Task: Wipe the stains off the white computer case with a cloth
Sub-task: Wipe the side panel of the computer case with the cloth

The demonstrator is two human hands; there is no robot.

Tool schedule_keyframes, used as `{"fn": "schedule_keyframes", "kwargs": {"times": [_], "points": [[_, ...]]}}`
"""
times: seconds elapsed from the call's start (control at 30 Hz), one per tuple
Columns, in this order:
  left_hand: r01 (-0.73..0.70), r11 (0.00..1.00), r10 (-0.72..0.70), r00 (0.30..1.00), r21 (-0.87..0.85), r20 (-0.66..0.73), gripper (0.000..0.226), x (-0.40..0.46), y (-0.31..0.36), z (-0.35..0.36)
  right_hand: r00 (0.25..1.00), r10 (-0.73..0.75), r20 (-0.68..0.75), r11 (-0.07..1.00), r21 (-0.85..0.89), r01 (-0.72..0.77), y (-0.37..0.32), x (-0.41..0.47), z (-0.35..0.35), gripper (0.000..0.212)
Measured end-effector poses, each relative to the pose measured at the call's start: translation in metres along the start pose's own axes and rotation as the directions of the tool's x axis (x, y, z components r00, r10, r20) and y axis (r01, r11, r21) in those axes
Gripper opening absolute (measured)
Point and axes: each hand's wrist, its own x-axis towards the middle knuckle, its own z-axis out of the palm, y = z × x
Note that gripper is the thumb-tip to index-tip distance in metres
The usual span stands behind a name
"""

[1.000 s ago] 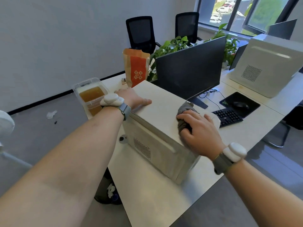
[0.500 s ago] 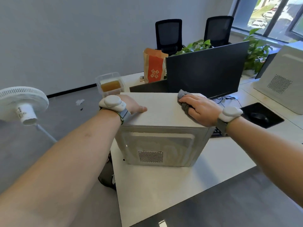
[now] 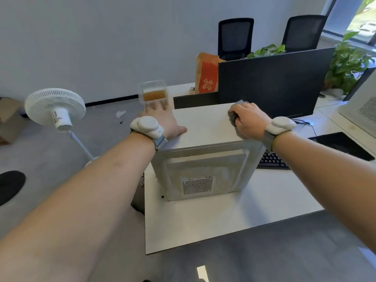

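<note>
The white computer case (image 3: pixel 203 127) stands on the white desk (image 3: pixel 213 224), its vented end panel facing me with grey smears on it. My left hand (image 3: pixel 164 121) lies flat on the case's top left edge, fingers straight and pointing away. My right hand (image 3: pixel 247 121) grips a bunched grey cloth (image 3: pixel 234 116) and presses it on the top panel near the far right corner. Most of the cloth is hidden under my fingers.
A black monitor (image 3: pixel 270 82) stands right behind the case, with a keyboard (image 3: pixel 271 160) and black mouse pad (image 3: pixel 341 145) to the right. An orange paper bag (image 3: pixel 206 74), a clear container (image 3: pixel 153 92), plants and a second white case (image 3: pixel 362 106) lie beyond. A white fan (image 3: pixel 56 107) stands left.
My right hand slid the cloth along the case top from the near end toward the far right corner. The view swung round to the case's end. My left hand stayed flat on top.
</note>
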Motion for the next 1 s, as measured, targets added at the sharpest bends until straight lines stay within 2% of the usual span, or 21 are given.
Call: {"fn": "schedule_keyframes", "kwargs": {"times": [0.07,0.13,0.23,0.33,0.4,0.47,0.53,0.67,0.8,0.87,1.0], "points": [[-0.289,0.954,0.283,0.956,-0.080,-0.077,0.065,0.009,-0.001,0.010,0.998,-0.005,-0.064,0.997,0.079,0.010,-0.008,-0.010,0.003,0.031],[-0.428,0.878,0.414,0.904,-0.214,-0.109,0.051,0.010,0.002,0.025,0.990,0.056,-0.129,0.983,0.181,-0.032,-0.013,-0.022,0.007,0.034],[-0.461,0.847,0.414,0.885,-0.266,-0.214,0.050,0.016,0.001,0.046,0.930,0.244,-0.275,0.933,0.330,-0.147,-0.028,-0.041,0.021,0.040],[-0.473,0.843,0.408,0.872,-0.256,-0.269,0.052,0.022,-0.003,0.054,0.748,0.477,-0.462,0.849,0.462,-0.256,-0.050,-0.057,0.041,0.049],[-0.462,0.842,0.388,0.877,-0.279,-0.282,0.050,0.023,-0.001,0.055,0.657,0.545,-0.520,0.801,0.554,-0.226,-0.066,-0.066,0.058,0.050],[-0.457,0.840,0.382,0.881,-0.293,-0.279,0.049,0.021,0.001,0.056,0.564,0.595,-0.573,0.761,0.627,-0.165,-0.082,-0.075,0.070,0.042],[-0.457,0.843,0.385,0.881,-0.285,-0.274,0.049,0.023,0.000,0.056,0.490,0.690,-0.532,0.658,0.743,-0.119,-0.101,-0.082,0.077,0.034],[-0.460,0.843,0.390,0.880,-0.278,-0.270,0.048,0.023,-0.001,0.055,0.381,0.857,-0.347,0.403,0.912,-0.076,-0.117,-0.098,0.089,0.030],[-0.462,0.835,0.392,0.881,-0.299,-0.267,0.047,0.025,-0.003,0.058,0.145,0.989,-0.030,0.018,0.996,0.085,-0.100,-0.101,0.087,0.023],[-0.459,0.833,0.390,0.883,-0.310,-0.262,0.047,0.026,-0.002,0.058,0.121,0.989,0.084,-0.102,0.983,0.155,-0.086,-0.103,0.082,0.021],[-0.453,0.836,0.383,0.886,-0.310,-0.261,0.047,0.026,0.000,0.059,0.156,0.978,0.137,-0.172,0.956,0.239,-0.074,-0.099,0.074,0.023]]}}
